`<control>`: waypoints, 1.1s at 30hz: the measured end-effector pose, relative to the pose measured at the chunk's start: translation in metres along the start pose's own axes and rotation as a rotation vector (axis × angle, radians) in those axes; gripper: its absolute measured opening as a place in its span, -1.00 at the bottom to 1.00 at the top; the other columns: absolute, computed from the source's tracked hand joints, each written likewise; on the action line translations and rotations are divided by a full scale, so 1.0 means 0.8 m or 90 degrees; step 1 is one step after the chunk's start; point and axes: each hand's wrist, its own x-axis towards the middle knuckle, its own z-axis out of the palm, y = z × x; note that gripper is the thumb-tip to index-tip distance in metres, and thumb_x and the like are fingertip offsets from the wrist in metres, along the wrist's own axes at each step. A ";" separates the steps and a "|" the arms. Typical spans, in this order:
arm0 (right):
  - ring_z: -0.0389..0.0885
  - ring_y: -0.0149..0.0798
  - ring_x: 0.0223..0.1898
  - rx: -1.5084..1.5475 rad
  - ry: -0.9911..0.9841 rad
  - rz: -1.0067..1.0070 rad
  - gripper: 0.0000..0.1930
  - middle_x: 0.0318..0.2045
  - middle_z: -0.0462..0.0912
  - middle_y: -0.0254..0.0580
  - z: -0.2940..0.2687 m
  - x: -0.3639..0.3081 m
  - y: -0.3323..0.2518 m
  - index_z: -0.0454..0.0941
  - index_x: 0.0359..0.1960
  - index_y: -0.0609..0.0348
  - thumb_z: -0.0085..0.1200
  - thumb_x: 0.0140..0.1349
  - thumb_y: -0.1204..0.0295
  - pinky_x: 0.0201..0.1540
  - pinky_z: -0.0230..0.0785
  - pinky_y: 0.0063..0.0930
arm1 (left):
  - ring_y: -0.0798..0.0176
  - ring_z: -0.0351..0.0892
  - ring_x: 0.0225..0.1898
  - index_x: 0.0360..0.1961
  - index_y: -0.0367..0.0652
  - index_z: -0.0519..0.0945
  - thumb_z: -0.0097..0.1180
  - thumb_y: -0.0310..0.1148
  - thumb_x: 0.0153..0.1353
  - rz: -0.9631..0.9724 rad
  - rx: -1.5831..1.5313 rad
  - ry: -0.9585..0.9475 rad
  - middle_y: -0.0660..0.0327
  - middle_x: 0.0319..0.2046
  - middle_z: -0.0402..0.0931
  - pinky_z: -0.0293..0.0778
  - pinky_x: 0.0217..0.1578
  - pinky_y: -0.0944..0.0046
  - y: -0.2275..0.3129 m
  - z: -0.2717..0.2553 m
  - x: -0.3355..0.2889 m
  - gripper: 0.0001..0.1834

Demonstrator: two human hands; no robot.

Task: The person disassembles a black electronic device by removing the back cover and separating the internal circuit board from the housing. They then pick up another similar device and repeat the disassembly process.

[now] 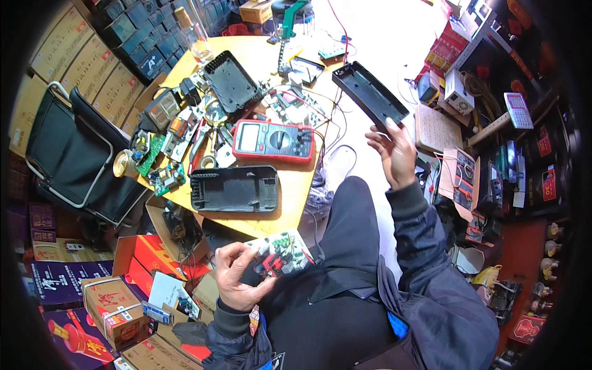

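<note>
Low over my lap, my left hand (237,280) grips a circuit board (282,254) by its left edge; green and red parts show on it. Raised to the right of the table, my right hand (396,153) holds a long black plastic case half (370,95) by its near end, hollow side showing. Between the two hands, a red-edged digital multimeter (272,142) lies on the yellow table (295,200). Nearer me on the table rests a black case half (234,190) with its inside up. Another black case shell (232,81) lies farther back.
Loose circuit boards (168,179), tools and a tape roll (208,162) crowd the table's left side. A black chair (80,154) stands at the left. Cardboard boxes (114,311) lie at the lower left. A power supply unit (457,92) and cluttered shelves line the right.
</note>
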 end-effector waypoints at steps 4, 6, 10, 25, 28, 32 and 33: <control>0.81 -0.16 -0.19 -0.019 -0.003 -0.001 -0.70 -0.15 0.71 -0.03 0.039 0.081 0.024 0.42 0.10 0.26 0.07 0.56 0.29 -0.13 0.70 -0.37 | 0.07 0.51 -0.04 0.04 -0.16 0.74 0.60 -0.38 -0.31 -0.011 0.002 0.013 0.12 -0.05 0.53 0.51 -0.01 0.11 0.003 0.002 -0.004 -0.29; 0.82 -0.18 -0.24 -0.030 -0.005 -0.009 -0.71 -0.19 0.70 -0.06 0.059 0.115 0.037 0.42 0.09 0.27 0.07 0.55 0.31 -0.19 0.71 -0.41 | 0.07 0.51 -0.04 0.04 -0.16 0.74 0.61 -0.37 -0.31 -0.009 0.030 0.016 0.12 -0.05 0.54 0.51 -0.02 0.10 0.005 0.003 -0.005 -0.29; 0.79 -0.20 -0.28 -0.049 -0.042 -0.016 -0.73 -0.22 0.68 -0.01 0.100 0.177 0.054 0.42 0.04 0.31 0.07 0.54 0.34 -0.22 0.70 -0.40 | 0.07 0.51 -0.04 0.04 -0.13 0.74 0.61 -0.36 -0.31 -0.031 0.033 0.014 0.13 -0.05 0.55 0.50 -0.01 0.10 0.007 0.005 -0.006 -0.29; 0.59 -0.49 -0.51 -0.389 -0.069 -0.007 -0.47 -0.23 0.69 -0.10 0.116 0.209 0.064 0.54 0.12 0.43 0.30 0.43 0.14 -0.52 0.42 -0.57 | 0.00 0.54 -0.01 0.01 -0.21 0.73 0.61 -0.36 -0.24 -0.053 0.054 0.004 0.09 -0.06 0.53 0.50 0.05 0.08 0.012 0.007 0.022 -0.35; 0.57 -0.53 -0.39 -0.317 -0.221 0.044 -0.54 -0.21 0.65 -0.20 0.084 0.128 0.035 0.54 0.24 0.39 0.19 0.50 0.25 -0.38 0.41 -0.65 | 0.29 0.52 -0.08 0.12 -0.19 0.70 0.60 -0.38 -0.21 -0.061 0.040 -0.010 0.19 -0.01 0.46 0.41 -0.21 0.37 0.004 0.005 0.036 -0.27; 0.68 -0.41 -0.21 -0.324 -0.382 0.094 -0.56 -0.12 0.74 -0.13 0.063 -0.002 0.006 0.56 0.26 0.38 0.24 0.38 0.46 -0.09 0.55 -0.53 | 0.33 0.51 -0.08 0.17 -0.20 0.69 0.62 -0.41 -0.15 -0.086 -0.038 -0.034 0.21 0.02 0.45 0.42 -0.14 0.38 0.004 0.005 0.060 -0.27; 0.72 -0.36 -0.10 -0.282 -0.439 0.124 -0.56 -0.05 0.74 -0.13 0.060 -0.033 0.002 0.57 0.26 0.32 0.24 0.35 0.56 0.04 0.59 -0.47 | 0.33 0.51 -0.07 0.18 -0.20 0.69 0.61 -0.42 -0.12 -0.093 -0.058 -0.037 0.21 0.03 0.46 0.42 -0.12 0.38 0.005 0.007 0.066 -0.28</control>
